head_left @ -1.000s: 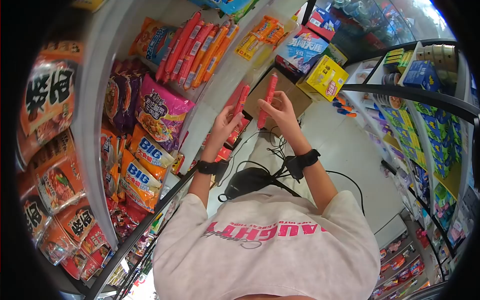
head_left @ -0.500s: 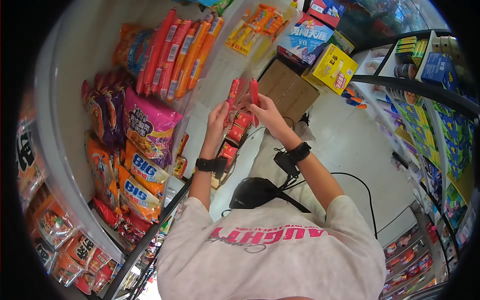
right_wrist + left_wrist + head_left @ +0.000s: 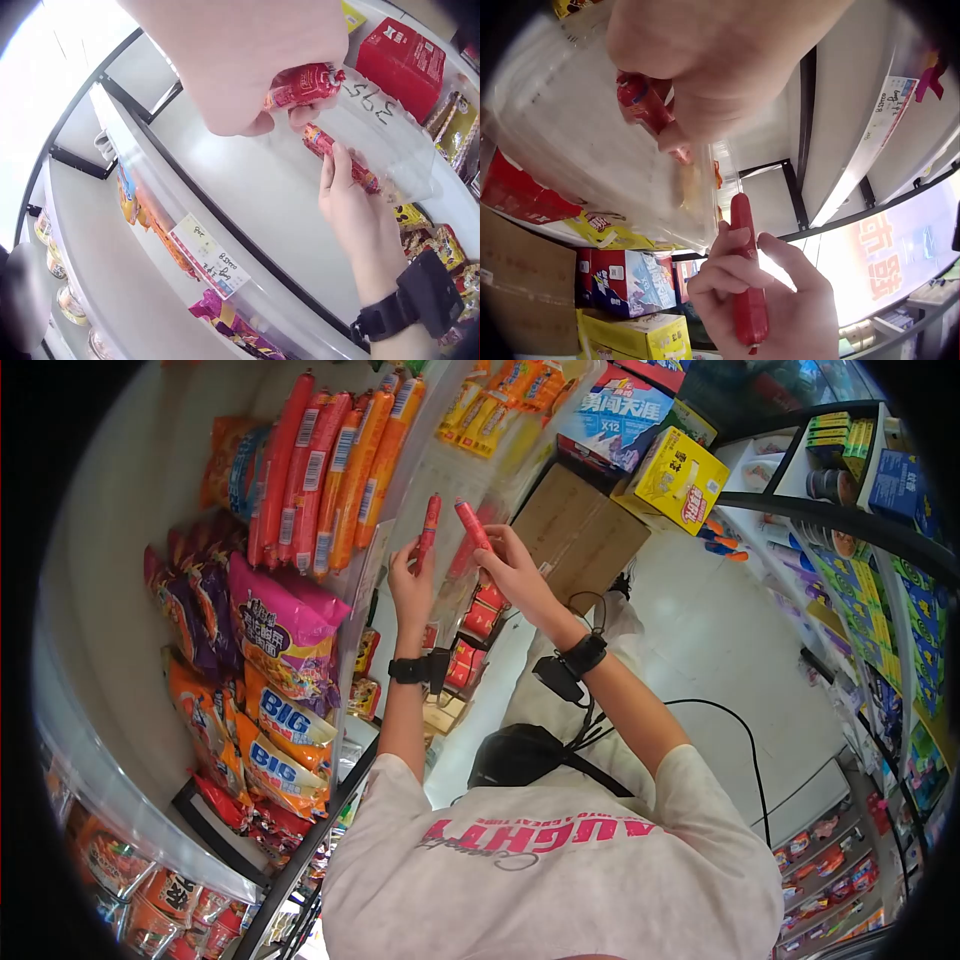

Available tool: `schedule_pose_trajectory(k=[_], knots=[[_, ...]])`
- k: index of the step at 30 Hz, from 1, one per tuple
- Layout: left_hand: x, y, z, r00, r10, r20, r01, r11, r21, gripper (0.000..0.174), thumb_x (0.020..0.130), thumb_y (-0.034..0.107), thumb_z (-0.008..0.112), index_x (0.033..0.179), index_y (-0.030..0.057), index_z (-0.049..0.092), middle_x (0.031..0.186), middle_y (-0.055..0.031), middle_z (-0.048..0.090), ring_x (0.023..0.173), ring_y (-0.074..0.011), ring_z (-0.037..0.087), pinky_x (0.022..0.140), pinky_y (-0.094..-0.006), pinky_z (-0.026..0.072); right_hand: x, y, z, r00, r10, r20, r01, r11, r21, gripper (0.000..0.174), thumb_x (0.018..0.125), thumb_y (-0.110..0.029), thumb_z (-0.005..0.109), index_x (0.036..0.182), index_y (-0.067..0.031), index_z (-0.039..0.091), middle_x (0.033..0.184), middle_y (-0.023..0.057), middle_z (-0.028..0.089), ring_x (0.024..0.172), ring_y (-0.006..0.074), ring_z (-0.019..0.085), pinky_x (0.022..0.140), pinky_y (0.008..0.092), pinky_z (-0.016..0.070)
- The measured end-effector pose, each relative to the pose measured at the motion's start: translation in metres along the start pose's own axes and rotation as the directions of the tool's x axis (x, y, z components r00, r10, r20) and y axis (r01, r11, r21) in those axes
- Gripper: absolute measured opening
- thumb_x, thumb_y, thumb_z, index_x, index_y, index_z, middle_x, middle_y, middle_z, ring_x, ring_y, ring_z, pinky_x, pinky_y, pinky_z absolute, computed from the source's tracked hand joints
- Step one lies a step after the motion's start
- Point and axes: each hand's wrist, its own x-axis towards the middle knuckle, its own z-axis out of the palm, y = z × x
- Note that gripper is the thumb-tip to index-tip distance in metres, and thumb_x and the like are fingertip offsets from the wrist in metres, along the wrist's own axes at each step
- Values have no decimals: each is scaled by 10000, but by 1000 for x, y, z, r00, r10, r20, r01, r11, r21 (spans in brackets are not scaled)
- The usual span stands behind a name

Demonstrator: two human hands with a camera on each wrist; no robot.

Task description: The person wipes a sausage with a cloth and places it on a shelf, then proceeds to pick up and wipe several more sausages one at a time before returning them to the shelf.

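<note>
Cloth of a pale shirt point(image 3: 560, 880) lies nearest, below bare forearms with black wrist straps point(image 3: 583, 655). Ahead, the left hand point(image 3: 412, 588) holds a red sausage point(image 3: 430, 525), fingers curled round its lower part; the right hand point(image 3: 518, 575) grips a second sausage point(image 3: 470, 523), slanted. Both are up in the air, near each other but apart, beside a clear plastic bin point(image 3: 577, 142). Leftward, a white shelf point(image 3: 115, 550) carries long red and orange sausages point(image 3: 320, 470) above a pink noodle bag point(image 3: 275, 635). Farther on, a brown carton point(image 3: 585, 530) sits by a yellow box point(image 3: 680, 480), with pale floor point(image 3: 700, 630) stretching towards packed shelves point(image 3: 795, 468).
</note>
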Motion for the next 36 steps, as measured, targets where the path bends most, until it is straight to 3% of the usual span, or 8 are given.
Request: schedule_pose_trajectory(k=[5, 11, 17, 23, 26, 29, 32, 36], knots=[[30, -34, 1, 997, -78, -28, 78, 997, 12, 379, 935, 213, 729, 1208, -46, 686, 1083, -153, 723, 995, -227, 682, 888, -343, 532, 24, 30, 9, 981, -194, 25, 196, 978, -78, 416, 942, -135, 664, 1287, 16, 487, 1034, 108, 649, 906, 161, 676, 779, 302, 555], [50, -34, -1, 987, -77, -143, 97, 985, 143, 399, 902, 264, 752, 1192, -6, 707, 1003, -137, 744, 901, -226, 706, 830, -357, 540, 49, 33, 24, 993, -116, 25, 119, 970, -211, 357, 956, -143, 698, 1241, 28, 565, 1016, 100, 695, 909, 161, 703, 790, 313, 576], [82, -64, -4, 967, 16, -252, 23, 988, 150, 355, 864, 185, 790, 1152, -16, 739, 939, -157, 760, 782, -209, 707, 725, -339, 550, 52, 29, 40, 966, -236, -107, 195, 934, -298, 328, 899, -120, 704, 1155, 51, 593, 983, 213, 695, 896, 327, 717, 782, 429, 575], [111, -86, 0, 926, 142, -351, -45, 962, 270, 328, 848, 167, 783, 1117, -18, 753, 924, -186, 747, 783, -247, 708, 708, -377, 548, 63, 50, 45, 894, -449, -7, 260, 531, -807, 280, 884, -92, 691, 1101, 19, 554, 982, 215, 616, 902, 416, 639, 787, 479, 541], [110, -55, -3, 904, 278, -325, -57, 831, 553, 321, 880, 179, 745, 1133, -19, 742, 937, -195, 728, 841, -329, 701, 749, -435, 545, 60, 52, 46, 868, -497, -7, 293, 522, -801, 256, 880, -86, 682, 1059, 11, 527, 960, 212, 597, 888, 427, 624, 769, 502, 527], [114, -55, -4, 918, 294, -268, -81, 799, 596, 313, 901, 177, 714, 1137, -28, 722, 975, -201, 707, 876, -400, 676, 784, -479, 533, 59, 49, 44, 896, -443, -33, 245, 556, -794, 239, 890, -87, 672, 1056, 9, 531, 973, 217, 600, 891, 434, 626, 774, 504, 526], [117, -65, -3, 930, 220, -294, -41, 859, 511, 293, 884, 144, 719, 1127, -17, 693, 1054, -237, 718, 1004, -403, 687, 871, -444, 527, 60, 51, 41, 903, -429, -29, 245, 570, -784, 246, 885, -92, 680, 1050, 13, 531, 972, 219, 599, 884, 440, 625, 774, 508, 524], [128, -92, -4, 891, 259, -372, -24, 846, 532, 266, 921, 151, 695, 1122, -23, 695, 1056, -203, 703, 903, -353, 691, 826, -426, 536, 59, 53, 38, 895, -446, -24, 270, 583, -766, 257, 881, -101, 692, 1046, 16, 533, 958, 220, 606, 870, 438, 632, 768, 505, 526]])
